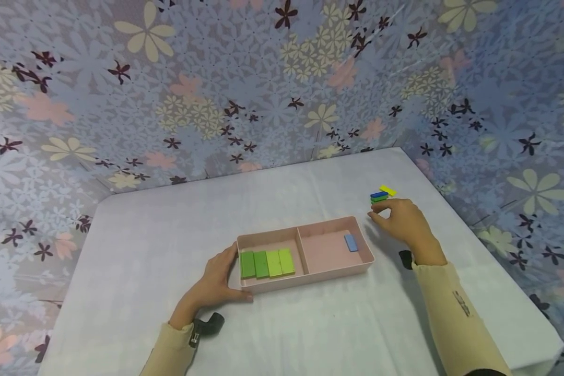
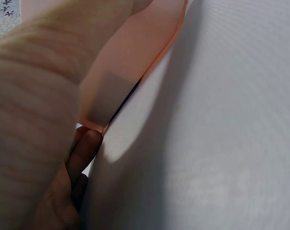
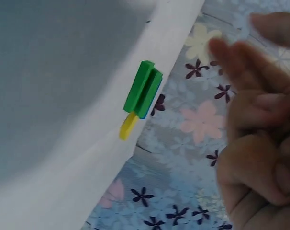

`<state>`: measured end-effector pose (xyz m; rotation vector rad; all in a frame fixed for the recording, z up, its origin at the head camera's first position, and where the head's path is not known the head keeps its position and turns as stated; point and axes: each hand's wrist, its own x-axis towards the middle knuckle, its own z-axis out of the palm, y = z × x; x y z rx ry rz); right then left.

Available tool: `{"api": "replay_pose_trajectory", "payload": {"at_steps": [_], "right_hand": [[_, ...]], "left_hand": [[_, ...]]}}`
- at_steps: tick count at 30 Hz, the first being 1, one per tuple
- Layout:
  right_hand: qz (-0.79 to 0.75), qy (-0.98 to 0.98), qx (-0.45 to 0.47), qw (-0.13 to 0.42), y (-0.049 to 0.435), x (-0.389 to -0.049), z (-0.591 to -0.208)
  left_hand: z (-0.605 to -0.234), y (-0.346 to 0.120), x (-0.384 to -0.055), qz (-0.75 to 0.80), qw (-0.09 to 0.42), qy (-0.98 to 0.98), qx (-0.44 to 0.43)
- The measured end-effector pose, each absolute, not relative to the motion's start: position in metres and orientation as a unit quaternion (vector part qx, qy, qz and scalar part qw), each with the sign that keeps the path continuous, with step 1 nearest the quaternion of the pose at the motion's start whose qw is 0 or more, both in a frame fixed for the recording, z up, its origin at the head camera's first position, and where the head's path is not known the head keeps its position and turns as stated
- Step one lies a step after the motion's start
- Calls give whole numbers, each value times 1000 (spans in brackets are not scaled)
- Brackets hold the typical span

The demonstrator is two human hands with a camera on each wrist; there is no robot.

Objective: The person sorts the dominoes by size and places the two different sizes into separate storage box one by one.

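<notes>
A pink two-compartment box [image 1: 331, 270] lies on the white-covered table. My left hand [image 1: 216, 279] holds its left end, fingers along the end wall and thumb by the front wall. Several green and lime blocks [image 1: 261, 264] line up in the left compartment, and one light blue block [image 1: 351, 243] lies in the right one. Beyond the box's right end, my right hand [image 1: 404, 222] hovers with thumb and index finger apart, nothing between them. Close to its fingertips are green blocks [image 3: 139, 86], a dark blue block [image 1: 378, 194] and a yellow block [image 1: 388, 190].
A divider [image 1: 302, 250] splits the box. The white tablecloth [image 1: 169, 224] reaches the table's right edge near the loose blocks. Floral fabric [image 1: 263, 94] hangs behind and beside the table. A black wrist device [image 1: 210, 325] sits at the left wrist.
</notes>
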<state>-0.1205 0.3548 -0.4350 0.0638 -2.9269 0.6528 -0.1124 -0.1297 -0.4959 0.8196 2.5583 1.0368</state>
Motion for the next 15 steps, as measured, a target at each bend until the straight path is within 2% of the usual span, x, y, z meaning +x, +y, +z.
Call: {"api": "replay_pose_trajectory", "payload": {"at_steps": [8, 15], "right_hand": [[225, -971, -51, 67, 372, -132, -445], [192, -975, -113, 22, 382, -143, -453]], "left_hand": [[-495, -130, -111, 353, 138, 883, 276], [-497, -130, -113, 353, 132, 882, 283]]}}
